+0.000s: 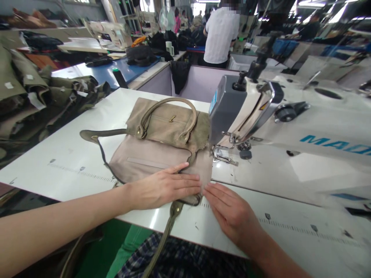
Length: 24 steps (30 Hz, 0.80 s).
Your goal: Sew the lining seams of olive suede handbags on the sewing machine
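Note:
A tan suede handbag (162, 135) with two curved handles lies on the white sewing table (63, 154), its right edge at the presser foot (222, 156) of a grey and white sewing machine (261, 112). My left hand (165, 187) lies flat on the bag's pale lining panel, fingers stretched out toward the right. My right hand (228, 210) rests flat on the table beside the bag's lower right corner, fingertips touching the fabric edge. An olive strap (171, 220) hangs from the bag over the table's front edge.
A heap of olive bags (43, 96) lies on the left. A blue table (95, 69) with dark bags and another machine stands behind. A person in a white shirt (222, 34) stands at the back. Low partition walls (194, 81) run behind my table.

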### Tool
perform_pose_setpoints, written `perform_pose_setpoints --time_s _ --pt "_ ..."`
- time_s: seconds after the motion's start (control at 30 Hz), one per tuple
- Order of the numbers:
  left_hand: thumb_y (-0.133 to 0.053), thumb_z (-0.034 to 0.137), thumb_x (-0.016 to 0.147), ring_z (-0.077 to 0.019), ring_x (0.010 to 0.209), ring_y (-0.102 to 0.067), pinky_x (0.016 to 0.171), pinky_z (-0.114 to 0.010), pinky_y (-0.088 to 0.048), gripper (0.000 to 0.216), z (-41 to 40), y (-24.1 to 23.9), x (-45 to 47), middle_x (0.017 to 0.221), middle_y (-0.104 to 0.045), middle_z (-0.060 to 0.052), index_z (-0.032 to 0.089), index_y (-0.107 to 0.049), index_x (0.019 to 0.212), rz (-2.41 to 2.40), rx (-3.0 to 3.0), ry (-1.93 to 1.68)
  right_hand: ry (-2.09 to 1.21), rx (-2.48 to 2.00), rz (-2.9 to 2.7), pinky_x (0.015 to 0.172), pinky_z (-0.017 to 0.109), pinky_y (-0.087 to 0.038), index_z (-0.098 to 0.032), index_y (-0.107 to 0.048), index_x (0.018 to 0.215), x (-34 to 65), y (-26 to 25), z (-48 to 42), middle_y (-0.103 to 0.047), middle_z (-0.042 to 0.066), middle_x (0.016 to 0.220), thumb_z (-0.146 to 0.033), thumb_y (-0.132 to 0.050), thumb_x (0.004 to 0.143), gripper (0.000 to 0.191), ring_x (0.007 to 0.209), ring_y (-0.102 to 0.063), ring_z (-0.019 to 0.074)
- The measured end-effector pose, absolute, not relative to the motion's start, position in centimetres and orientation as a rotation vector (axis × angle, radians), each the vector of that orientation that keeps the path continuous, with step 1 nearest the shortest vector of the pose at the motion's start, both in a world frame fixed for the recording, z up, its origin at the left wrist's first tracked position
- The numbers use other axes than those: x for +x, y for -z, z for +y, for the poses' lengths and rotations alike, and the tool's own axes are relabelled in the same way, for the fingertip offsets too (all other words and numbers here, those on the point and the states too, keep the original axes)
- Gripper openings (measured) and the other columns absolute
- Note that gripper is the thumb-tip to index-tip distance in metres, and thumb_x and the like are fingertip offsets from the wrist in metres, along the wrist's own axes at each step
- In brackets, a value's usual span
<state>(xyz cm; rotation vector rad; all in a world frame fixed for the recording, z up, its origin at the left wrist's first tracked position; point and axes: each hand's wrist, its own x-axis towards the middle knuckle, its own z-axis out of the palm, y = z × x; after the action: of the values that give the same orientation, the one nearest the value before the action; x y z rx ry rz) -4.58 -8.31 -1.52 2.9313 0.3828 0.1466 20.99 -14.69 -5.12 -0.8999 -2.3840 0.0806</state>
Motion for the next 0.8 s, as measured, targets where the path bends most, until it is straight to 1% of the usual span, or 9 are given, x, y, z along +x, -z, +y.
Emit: perform_pose_setpoints --time_s 0.07,0.13,0.23,0.3,0.4,0.5,0.6,0.67,0.8 --pt "-0.021 0.019 0.105 -0.0143 0.140 -0.039 0.124 -0.035 0.000 0.045 -7.6 1.6 -4.3 0.142 -0.054 -0.008 0.014 -0.048 0.140 0.400 2.873 -0.153 -0.075 -0.900 -2.393 0.099 0.043 -0.056 -0.009 -0.066 0.120 21.3 5.1 -13.9 -0.069 0.015 0.117 -0.005 -0.044 0.093 0.035 0.111 -0.064 0.0250" --pt "-0.024 0.017 0.104 -0.0154 0.137 -0.043 0.124 -0.037 -0.002 0.044 -6.8 1.7 -4.0 0.139 -0.056 -0.009 0.015 -0.050 0.139 0.406 2.830 -0.153 -0.082 -0.897 -2.410 0.100 0.045 -0.055 -0.008 -0.065 0.122 21.5 5.1 -13.1 -0.069 0.015 0.118 -0.005 -0.043 0.093 0.036 0.113 -0.063 0.0254" --pt "-0.027 0.013 0.101 -0.0169 0.136 -0.045 0.122 -0.045 0.011 0.045 -5.6 2.0 -3.6 0.139 -0.057 -0.008 0.019 -0.049 0.140 0.415 2.785 -0.185 -0.085 -0.892 -2.422 0.102 0.048 -0.053 -0.007 -0.062 0.125 21.8 5.2 -12.0 -0.067 0.016 0.121 -0.003 -0.042 0.094 0.038 0.116 -0.061 0.0265" --pt "-0.028 0.010 0.100 -0.0173 0.135 -0.046 0.118 -0.048 0.018 0.046 -4.8 2.1 -3.4 0.138 -0.057 -0.007 0.020 -0.049 0.139 0.442 2.769 -0.190 -0.093 -0.897 -2.406 0.103 0.051 -0.051 -0.008 -0.060 0.129 22.0 5.4 -11.3 -0.066 0.015 0.122 -0.003 -0.042 0.094 0.039 0.118 -0.059 0.0263" --pt "-0.030 0.007 0.098 -0.0175 0.136 -0.044 0.120 -0.047 0.012 0.046 -3.5 2.3 -3.3 0.140 -0.055 -0.008 0.017 -0.049 0.139 0.470 2.765 -0.134 -0.118 -0.924 -2.390 0.107 0.053 -0.047 -0.011 -0.057 0.133 22.0 5.7 -10.5 -0.064 0.014 0.125 -0.003 -0.041 0.095 0.042 0.121 -0.056 0.0258" --pt "-0.031 0.008 0.098 -0.0172 0.136 -0.044 0.121 -0.047 0.005 0.045 -2.4 2.5 -3.1 0.140 -0.055 -0.009 0.017 -0.050 0.137 0.494 2.766 -0.126 -0.113 -1.000 -2.401 0.110 0.056 -0.042 -0.004 -0.055 0.132 21.9 5.8 -10.2 -0.060 0.019 0.129 -0.003 -0.040 0.092 0.044 0.124 -0.051 0.0293" --pt "-0.032 0.009 0.098 -0.0159 0.136 -0.045 0.122 -0.046 0.002 0.044 -1.3 2.9 -2.7 0.140 -0.056 -0.008 0.019 -0.051 0.137 0.523 2.768 -0.167 -0.112 -1.106 -2.404 0.108 0.058 -0.043 0.003 -0.050 0.134 21.6 5.7 -10.3 -0.053 0.023 0.134 -0.006 -0.040 0.090 0.046 0.128 -0.045 0.0332" --pt "-0.033 0.009 0.098 -0.0160 0.135 -0.046 0.122 -0.047 0.001 0.043 -0.7 3.2 -2.4 0.139 -0.056 -0.008 0.019 -0.052 0.135 0.549 2.768 -0.209 -0.121 -1.155 -2.374 0.106 0.057 -0.045 0.002 -0.049 0.136 21.4 5.6 -10.4 -0.052 0.023 0.135 -0.008 -0.040 0.091 0.047 0.127 -0.045 0.0334" --pt "-0.036 0.007 0.095 -0.0181 0.133 -0.048 0.121 -0.048 -0.002 0.043 0.6 3.9 -1.8 0.138 -0.057 -0.009 0.017 -0.053 0.133 0.576 2.780 -0.286 -0.140 -1.169 -2.314 0.105 0.055 -0.046 -0.003 -0.051 0.135 21.3 5.7 -10.4 -0.055 0.021 0.130 -0.008 -0.041 0.092 0.045 0.124 -0.047 0.0316"
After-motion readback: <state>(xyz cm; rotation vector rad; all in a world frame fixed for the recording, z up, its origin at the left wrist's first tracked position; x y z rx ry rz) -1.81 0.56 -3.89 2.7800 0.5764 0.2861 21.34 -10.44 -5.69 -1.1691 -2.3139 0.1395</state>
